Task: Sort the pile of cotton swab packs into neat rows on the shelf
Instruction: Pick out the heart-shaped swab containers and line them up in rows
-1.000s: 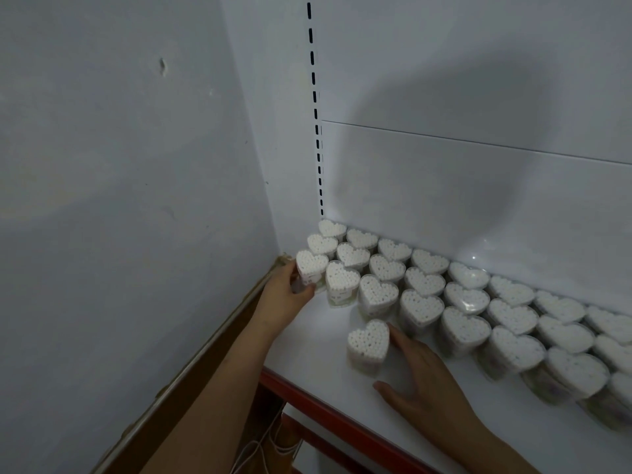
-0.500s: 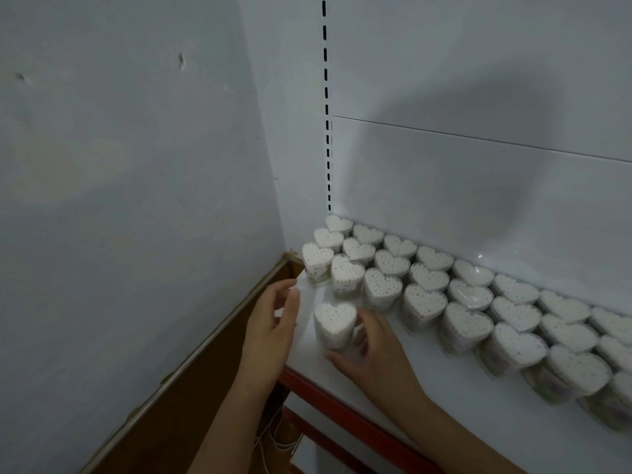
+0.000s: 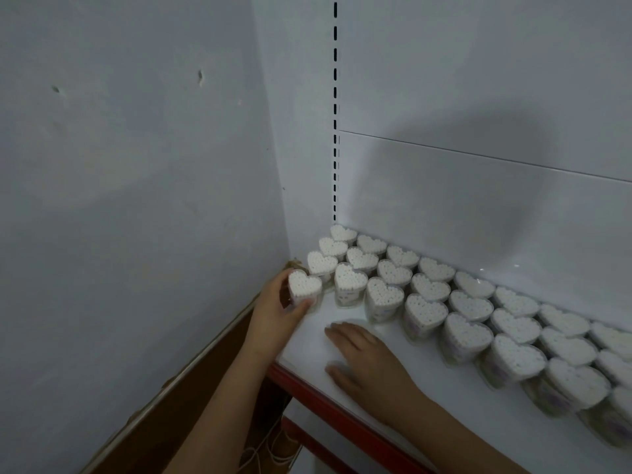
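Heart-shaped clear packs of white cotton swabs stand in diagonal rows [image 3: 427,289] on the white shelf [image 3: 444,398], running from the back left corner toward the right. My left hand [image 3: 273,309] grips one pack [image 3: 304,287] at the shelf's left edge, at the front end of the leftmost row. My right hand [image 3: 366,357] rests flat on the bare shelf surface in front of the rows, fingers straight and holding nothing.
The shelf has a red front edge [image 3: 328,405]. A grey wall [image 3: 136,200] closes the left side and a white back panel with a slotted upright [image 3: 335,114] stands behind. A brown board [image 3: 191,398] leans below left.
My left hand took the loose pack from the shelf front and moved it to the left edge by the rows. My right hand let go of it and now lies flat.
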A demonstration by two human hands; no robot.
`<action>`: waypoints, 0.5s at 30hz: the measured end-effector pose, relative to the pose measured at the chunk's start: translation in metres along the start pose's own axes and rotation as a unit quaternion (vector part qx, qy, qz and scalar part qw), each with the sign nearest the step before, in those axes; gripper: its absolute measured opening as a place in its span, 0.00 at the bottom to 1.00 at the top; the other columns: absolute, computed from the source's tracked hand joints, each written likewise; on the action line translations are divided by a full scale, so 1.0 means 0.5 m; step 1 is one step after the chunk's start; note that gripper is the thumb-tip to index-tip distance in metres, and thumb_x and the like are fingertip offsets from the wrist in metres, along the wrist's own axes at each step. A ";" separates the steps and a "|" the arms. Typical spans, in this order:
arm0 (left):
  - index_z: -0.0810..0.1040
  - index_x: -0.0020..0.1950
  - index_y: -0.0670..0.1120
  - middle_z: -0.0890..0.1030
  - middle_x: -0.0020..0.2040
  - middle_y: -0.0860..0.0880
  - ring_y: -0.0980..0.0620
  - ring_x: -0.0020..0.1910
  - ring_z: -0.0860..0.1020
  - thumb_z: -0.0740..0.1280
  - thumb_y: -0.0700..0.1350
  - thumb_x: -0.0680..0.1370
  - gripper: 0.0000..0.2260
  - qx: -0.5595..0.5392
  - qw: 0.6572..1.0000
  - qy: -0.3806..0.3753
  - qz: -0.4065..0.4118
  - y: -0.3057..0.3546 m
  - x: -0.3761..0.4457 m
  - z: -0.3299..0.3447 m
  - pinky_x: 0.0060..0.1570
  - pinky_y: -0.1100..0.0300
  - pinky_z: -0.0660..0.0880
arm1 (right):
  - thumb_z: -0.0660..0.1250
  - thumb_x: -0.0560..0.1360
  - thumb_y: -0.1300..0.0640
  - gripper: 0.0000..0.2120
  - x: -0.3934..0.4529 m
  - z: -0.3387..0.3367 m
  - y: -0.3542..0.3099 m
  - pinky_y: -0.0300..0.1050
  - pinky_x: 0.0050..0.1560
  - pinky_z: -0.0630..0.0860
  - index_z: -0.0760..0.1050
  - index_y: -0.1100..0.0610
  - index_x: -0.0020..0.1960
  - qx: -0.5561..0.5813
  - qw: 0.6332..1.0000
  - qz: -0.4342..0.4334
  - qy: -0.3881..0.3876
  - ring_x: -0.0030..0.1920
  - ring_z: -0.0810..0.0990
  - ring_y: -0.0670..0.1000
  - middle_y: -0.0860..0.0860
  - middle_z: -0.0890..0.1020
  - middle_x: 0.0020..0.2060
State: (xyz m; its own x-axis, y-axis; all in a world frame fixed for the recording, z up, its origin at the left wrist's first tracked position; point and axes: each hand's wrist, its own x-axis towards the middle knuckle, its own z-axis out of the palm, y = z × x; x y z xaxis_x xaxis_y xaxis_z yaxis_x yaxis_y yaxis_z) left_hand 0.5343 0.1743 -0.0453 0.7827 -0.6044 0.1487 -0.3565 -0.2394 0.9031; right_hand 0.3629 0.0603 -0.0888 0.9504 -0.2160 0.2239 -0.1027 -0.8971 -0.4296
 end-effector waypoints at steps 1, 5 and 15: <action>0.72 0.72 0.48 0.77 0.66 0.54 0.59 0.64 0.75 0.76 0.40 0.74 0.28 0.002 1.000 -0.009 -0.001 -0.003 0.009 0.000 0.65 0.68 0.72 | 0.55 0.81 0.41 0.28 -0.006 0.005 0.003 0.44 0.76 0.59 0.64 0.53 0.77 -0.011 1.000 -0.007 -0.001 0.75 0.61 0.45 0.48 0.67 0.75; 0.69 0.73 0.47 0.77 0.65 0.54 0.59 0.62 0.76 0.74 0.37 0.75 0.29 -0.019 0.999 -0.031 -0.008 0.004 0.025 0.006 0.61 0.72 0.72 | 0.54 0.81 0.40 0.28 -0.013 0.004 0.005 0.35 0.75 0.45 0.62 0.50 0.78 -0.008 1.000 0.006 -0.004 0.77 0.54 0.42 0.45 0.62 0.77; 0.71 0.71 0.48 0.78 0.63 0.53 0.74 0.55 0.76 0.73 0.34 0.75 0.26 -0.004 0.998 -0.054 -0.012 0.009 0.022 0.014 0.53 0.77 0.72 | 0.56 0.81 0.43 0.27 -0.008 0.005 0.010 0.40 0.77 0.52 0.64 0.53 0.77 0.005 1.000 0.001 0.001 0.77 0.57 0.44 0.47 0.65 0.76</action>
State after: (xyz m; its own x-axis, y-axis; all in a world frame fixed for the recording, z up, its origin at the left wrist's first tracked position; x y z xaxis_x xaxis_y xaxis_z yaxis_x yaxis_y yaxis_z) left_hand 0.5377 0.1614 -0.0424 0.7316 -0.6767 0.0829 -0.3336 -0.2494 0.9091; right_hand 0.3592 0.0579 -0.0940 0.9495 -0.2183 0.2253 -0.1015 -0.8933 -0.4379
